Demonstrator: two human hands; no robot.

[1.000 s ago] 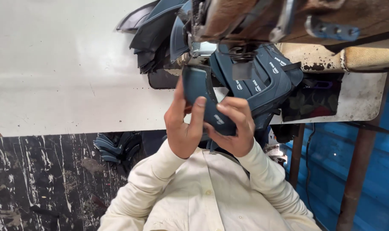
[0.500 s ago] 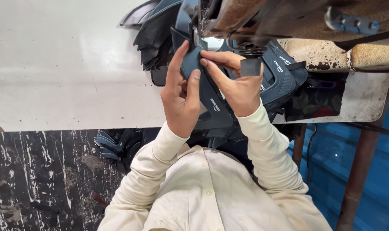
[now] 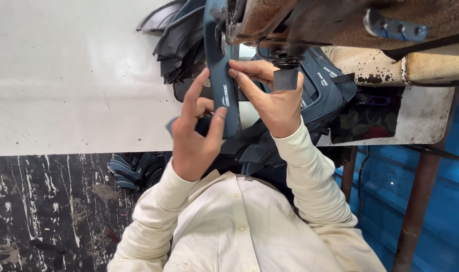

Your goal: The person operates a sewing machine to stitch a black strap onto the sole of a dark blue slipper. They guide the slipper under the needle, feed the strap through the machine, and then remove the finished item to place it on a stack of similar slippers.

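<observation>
Both hands' fingers (image 3: pixel 239 80) pinch a dark blue strap (image 3: pixel 224 75) between them.

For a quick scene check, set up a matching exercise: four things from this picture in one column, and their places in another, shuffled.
1. dark blue shoe strap piece
2. white worktable top
3. small pile of dark blue cut pieces
4. rusty metal table leg

a. on the dark floor, under the table edge
b. pinched between both hands
c. beside the blue wall
d. beneath the stacked shoe parts

Pairs: 1-b, 2-d, 3-a, 4-c
</observation>
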